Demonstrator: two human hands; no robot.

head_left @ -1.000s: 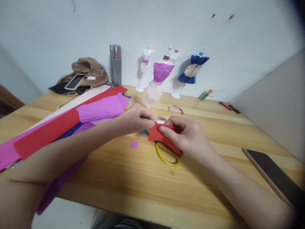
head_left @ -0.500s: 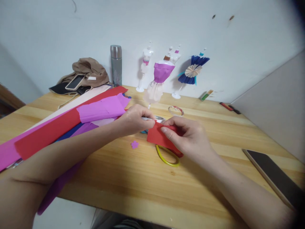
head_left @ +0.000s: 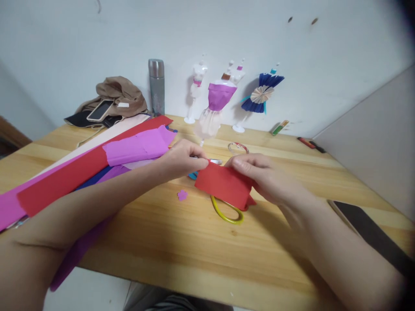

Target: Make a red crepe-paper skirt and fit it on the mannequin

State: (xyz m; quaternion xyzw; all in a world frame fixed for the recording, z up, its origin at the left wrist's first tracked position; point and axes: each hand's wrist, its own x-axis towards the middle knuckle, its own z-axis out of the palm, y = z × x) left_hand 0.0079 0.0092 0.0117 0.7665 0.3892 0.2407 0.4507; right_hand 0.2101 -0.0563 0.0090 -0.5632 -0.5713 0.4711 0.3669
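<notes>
Between my hands hangs a small piece of red paper (head_left: 223, 185), held just above the table. My left hand (head_left: 188, 160) pinches its upper left corner between thumb and fingers. My right hand (head_left: 264, 175) is closed on its upper right edge, the thumb on top and the fingers mostly hidden behind. Beneath the paper lies a pair of scissors; one yellow handle loop (head_left: 227, 214) shows below it, and the rest is largely covered. A small purple paper flower (head_left: 182, 195) rests on the table to the left of the scissors.
Rolls and sheets of coloured paper (head_left: 65, 185) lie at left, partly under my left arm. Small dress forms, one in a purple top (head_left: 221, 96) and one in blue (head_left: 262, 94), stand at the back beside a thermos (head_left: 157, 88). A phone (head_left: 369, 229) lies at right.
The red paper has opened out wider between my hands and now covers more of the scissors. My right thumb has shifted up to its top edge; my left hand keeps its pinch.
</notes>
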